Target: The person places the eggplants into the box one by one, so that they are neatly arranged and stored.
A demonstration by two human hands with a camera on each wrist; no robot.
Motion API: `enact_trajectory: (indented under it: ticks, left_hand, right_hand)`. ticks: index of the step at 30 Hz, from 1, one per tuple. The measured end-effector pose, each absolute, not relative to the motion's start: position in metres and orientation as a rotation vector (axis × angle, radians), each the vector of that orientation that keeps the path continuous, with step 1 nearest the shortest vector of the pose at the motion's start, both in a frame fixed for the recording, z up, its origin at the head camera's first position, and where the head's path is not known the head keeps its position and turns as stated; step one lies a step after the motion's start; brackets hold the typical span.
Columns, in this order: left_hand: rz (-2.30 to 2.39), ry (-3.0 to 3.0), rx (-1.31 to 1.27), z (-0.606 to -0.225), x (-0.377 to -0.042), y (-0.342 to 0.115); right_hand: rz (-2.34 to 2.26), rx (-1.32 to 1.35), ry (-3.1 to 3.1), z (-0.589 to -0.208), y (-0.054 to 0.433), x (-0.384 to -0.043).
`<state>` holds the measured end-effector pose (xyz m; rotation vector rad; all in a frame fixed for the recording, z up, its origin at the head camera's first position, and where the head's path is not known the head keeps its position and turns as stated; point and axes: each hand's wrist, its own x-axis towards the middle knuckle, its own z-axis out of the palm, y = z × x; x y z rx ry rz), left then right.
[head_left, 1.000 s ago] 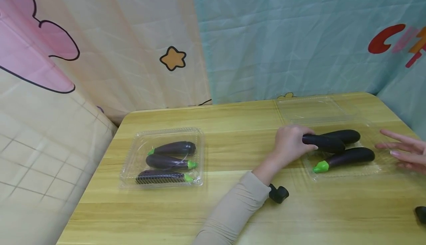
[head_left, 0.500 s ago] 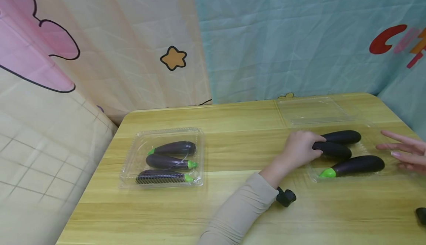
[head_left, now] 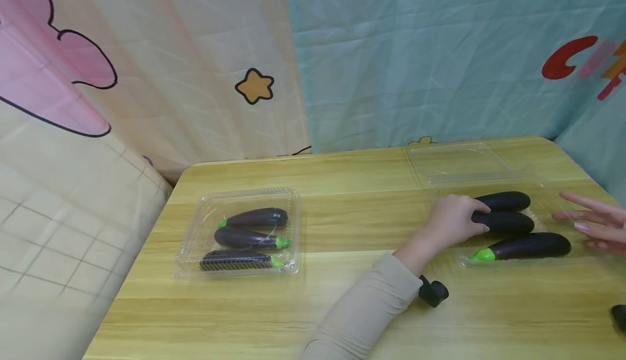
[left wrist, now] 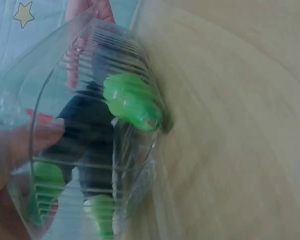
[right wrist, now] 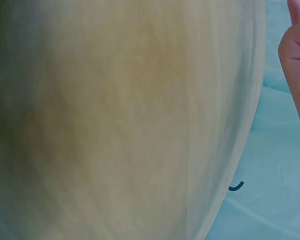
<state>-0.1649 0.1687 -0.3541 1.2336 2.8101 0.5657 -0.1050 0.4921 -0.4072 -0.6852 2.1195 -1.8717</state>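
Note:
In the head view my left hand point(head_left: 452, 221) reaches into the right-hand clear plastic clamshell box point(head_left: 464, 264) and grips the stem end of the middle eggplant point(head_left: 508, 223). A second eggplant point(head_left: 506, 201) lies behind it, and a third eggplant point(head_left: 533, 246) with a green cap lies along the front. In the left wrist view my thumb point(left wrist: 50, 131) shows through the ridged wall, close to a green cap point(left wrist: 47, 182). My right hand point(head_left: 599, 221), fingers spread, is beside the box's right end, cut off by the frame.
The box's raised lid point(head_left: 459, 163) leans open at the back. Farther left on the wooden table point(head_left: 342, 186) stands a closed clear box point(head_left: 183, 246) with three eggplants inside. A patterned curtain point(head_left: 430, 61) hangs behind the table.
My left hand has moved right and lowered the gripped eggplant between the other two. The front eggplant has shifted right and slightly nearer. The right hand stays about where it was.

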Motion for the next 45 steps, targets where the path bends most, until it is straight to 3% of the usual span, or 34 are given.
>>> enact_trajectory:
  ticks: [8,20,33,39,45]
  left_hand:
    - [0.61,2.798,1.185,-0.356,-0.165,0.173]
    - [0.513,2.857,1.239,-0.364,-0.164,0.174]
    - [0.467,2.881,1.269,-0.368,-0.159,0.174]
    - [0.573,2.856,1.327,-0.369,-0.158,0.172]
    - [0.877,2.81,1.383,-0.372,-0.162,0.167]
  right_hand:
    - [-1.874,-0.68,2.114,-0.407,0.494,-0.106]
    - [-1.85,-0.443,2.236,-0.405,0.49,-0.102]
    - [-1.853,-0.5,2.199,-0.406,0.492,-0.102]
    - [-1.815,-0.417,2.278,-0.407,0.491,-0.101]
    - [-1.839,-0.512,2.218,-0.408,0.493,-0.102]
